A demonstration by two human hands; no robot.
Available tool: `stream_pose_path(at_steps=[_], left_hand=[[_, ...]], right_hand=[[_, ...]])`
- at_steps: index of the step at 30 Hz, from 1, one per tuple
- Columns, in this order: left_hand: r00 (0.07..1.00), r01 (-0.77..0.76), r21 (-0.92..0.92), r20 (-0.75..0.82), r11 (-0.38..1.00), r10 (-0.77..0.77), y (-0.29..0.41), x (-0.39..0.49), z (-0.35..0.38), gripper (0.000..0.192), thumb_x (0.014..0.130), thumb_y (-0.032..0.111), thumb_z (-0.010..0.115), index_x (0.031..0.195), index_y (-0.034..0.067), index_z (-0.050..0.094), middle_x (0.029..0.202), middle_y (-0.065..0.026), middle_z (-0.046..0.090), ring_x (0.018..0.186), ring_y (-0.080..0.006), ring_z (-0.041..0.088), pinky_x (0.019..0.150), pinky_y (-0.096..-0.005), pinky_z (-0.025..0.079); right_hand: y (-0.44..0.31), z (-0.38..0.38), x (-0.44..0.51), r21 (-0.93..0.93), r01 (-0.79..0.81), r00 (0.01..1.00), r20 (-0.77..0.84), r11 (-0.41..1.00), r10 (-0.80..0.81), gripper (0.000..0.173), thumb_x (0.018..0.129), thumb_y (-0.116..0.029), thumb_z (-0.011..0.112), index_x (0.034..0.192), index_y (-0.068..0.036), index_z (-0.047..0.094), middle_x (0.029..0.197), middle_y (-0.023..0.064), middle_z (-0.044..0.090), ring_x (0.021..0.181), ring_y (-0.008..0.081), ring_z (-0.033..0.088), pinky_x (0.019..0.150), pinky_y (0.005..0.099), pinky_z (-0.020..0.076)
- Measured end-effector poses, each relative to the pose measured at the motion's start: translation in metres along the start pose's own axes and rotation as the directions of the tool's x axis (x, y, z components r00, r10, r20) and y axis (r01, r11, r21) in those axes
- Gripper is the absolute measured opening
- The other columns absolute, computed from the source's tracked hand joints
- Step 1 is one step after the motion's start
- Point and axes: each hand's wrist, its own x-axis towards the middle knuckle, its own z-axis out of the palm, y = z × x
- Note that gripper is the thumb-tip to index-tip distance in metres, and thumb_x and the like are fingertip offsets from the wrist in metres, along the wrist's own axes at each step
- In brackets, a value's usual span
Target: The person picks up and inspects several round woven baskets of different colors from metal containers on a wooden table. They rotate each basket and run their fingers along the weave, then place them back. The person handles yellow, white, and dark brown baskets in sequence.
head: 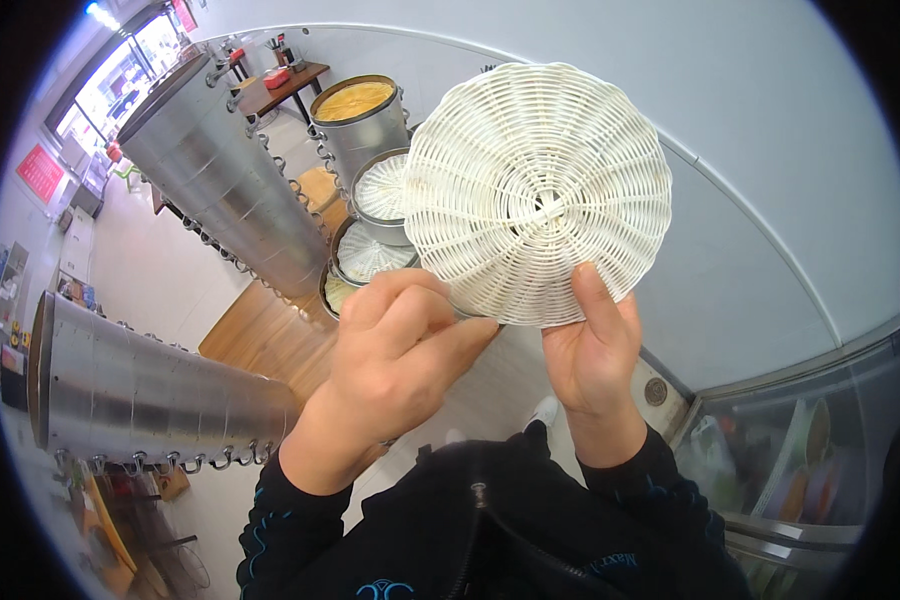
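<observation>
A round white woven mat point(540, 165) with a scalloped rim is held up before me. My right hand point(596, 345) grips its lower right edge, the thumb lying on the near face. At the lower left rim is my left hand point(401, 352), its fingers bent and the index finger pointing along the edge; whether it pinches the mat is unclear. Behind the mat, metal steamer rings stand with similar woven mats in them, one upper mat point(382, 187) and one lower mat point(371, 251). Farther back, a metal steamer stack point(360, 124) has a yellowish cloth-like liner on top.
Two tall stacks of metal steamer rings, one upright point(225, 165) and one lower left point(157, 397), stand by a wooden tabletop point(270, 337). A glass-fronted cabinet point(795, 450) is at the right, below a pale wall point(780, 150). A brown table point(296, 79) stands farther back.
</observation>
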Motion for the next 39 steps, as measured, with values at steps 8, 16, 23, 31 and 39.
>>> stream_pose_path(at_steps=[8, 16, 23, 31, 39], left_hand=[[0.983, 0.140, -0.150, 0.143, 0.979, -0.118, 0.004, 0.000, -0.001, 0.029, 0.061, 0.002, 0.081, 0.089, 0.004, 0.074, 0.083, -0.0058, 0.056, 0.087, -0.0262, 0.062, 0.073, -0.0352, 0.049], [0.979, 0.098, -0.043, -0.178, 0.994, -0.104, 0.000, 0.022, 0.012, 0.029, 0.064, 0.006, 0.088, 0.087, 0.002, 0.071, 0.083, -0.0074, 0.059, 0.077, -0.0247, 0.059, 0.065, -0.0335, 0.047], [0.961, 0.101, 0.020, -0.262, 0.995, -0.092, -0.005, 0.029, 0.019, 0.024, 0.069, -0.005, 0.082, 0.090, 0.000, 0.072, 0.082, -0.0078, 0.060, 0.076, -0.0245, 0.060, 0.064, -0.0336, 0.048], [0.937, 0.161, -0.036, -0.308, 0.986, -0.164, -0.001, 0.026, 0.030, 0.019, 0.073, -0.005, 0.081, 0.088, 0.000, 0.071, 0.083, -0.0106, 0.061, 0.074, -0.0247, 0.062, 0.062, -0.0322, 0.049], [0.922, 0.263, -0.222, -0.227, 0.939, -0.312, -0.004, 0.021, 0.022, 0.018, 0.074, -0.007, 0.080, 0.088, -0.001, 0.071, 0.085, -0.0114, 0.063, 0.077, -0.0229, 0.064, 0.065, -0.0298, 0.051]], right_hand=[[0.002, 0.002, 0.004, -0.048, -0.011, 0.997, -0.075, 0.999, 0.007, 0.053, 0.104, -0.012, 0.051, 0.151, 0.002, 0.031, 0.147, 0.0176, 0.049, 0.132, 0.0289, 0.053, 0.110, 0.0455, 0.0459], [0.009, 0.009, -0.003, 0.051, -0.045, 0.999, 0.012, 0.998, 0.045, 0.043, 0.103, -0.001, 0.051, 0.145, 0.000, 0.041, 0.138, 0.0121, 0.056, 0.124, 0.0229, 0.057, 0.108, 0.0403, 0.0459], [0.012, 0.011, -0.004, 0.004, -0.007, 0.999, 0.053, 1.000, 0.007, 0.039, 0.102, 0.000, 0.051, 0.140, 0.000, 0.048, 0.135, 0.0111, 0.059, 0.123, 0.0206, 0.058, 0.106, 0.0375, 0.0468], [0.019, 0.013, -0.008, 0.031, -0.001, 0.999, 0.047, 1.000, -0.001, 0.043, 0.101, 0.003, 0.051, 0.144, 0.000, 0.044, 0.137, 0.0121, 0.057, 0.125, 0.0214, 0.057, 0.108, 0.0382, 0.0461], [0.015, 0.007, -0.003, 0.051, -0.021, 0.999, 0.038, 0.998, 0.019, 0.044, 0.100, 0.003, 0.051, 0.144, 0.000, 0.044, 0.138, 0.0120, 0.057, 0.125, 0.0215, 0.057, 0.108, 0.0384, 0.0456]])
